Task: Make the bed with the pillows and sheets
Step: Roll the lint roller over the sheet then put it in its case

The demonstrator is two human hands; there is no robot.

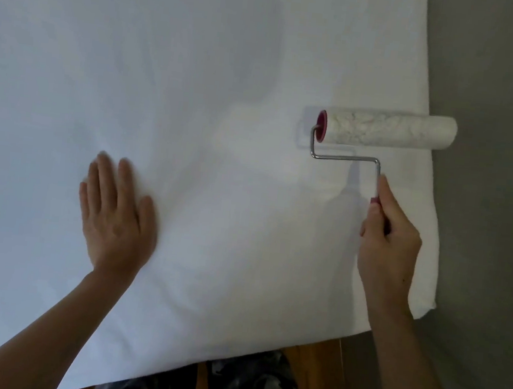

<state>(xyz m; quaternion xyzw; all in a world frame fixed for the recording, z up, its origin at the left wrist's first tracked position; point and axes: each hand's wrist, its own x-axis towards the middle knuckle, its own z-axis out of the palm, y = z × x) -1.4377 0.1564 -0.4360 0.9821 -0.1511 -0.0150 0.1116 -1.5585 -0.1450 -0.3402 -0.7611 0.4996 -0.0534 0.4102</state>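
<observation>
Head view, nearest first: at the bottom centre of the frame a patterned grey-and-black garment (247,386) on the person shows, with a strip of brown wooden floor (308,380) beside it and the near edge of the bed just above.

A white sheet (196,93) covers the bed and fills most of the frame, from the lower left to the top, lying smooth with only faint creases around the centre. Its right edge runs down the right side of the frame against a grey wall (490,155).

In the lower left of centre, the left hand (118,214) lies flat on the sheet, palm down, fingers straight and slightly spread; its grip holds nothing.

To the right of centre, the right hand (389,243) has its grip curled round the dark red handle of a lint roller (385,130), thumb laid along the handle. A bent metal rod rises from the handle, turns left, then up into the red end cap. The white roller drum lies crosswise on the sheet at the bed's right edge, its far end reaching past the edge over the grey wall.
</observation>
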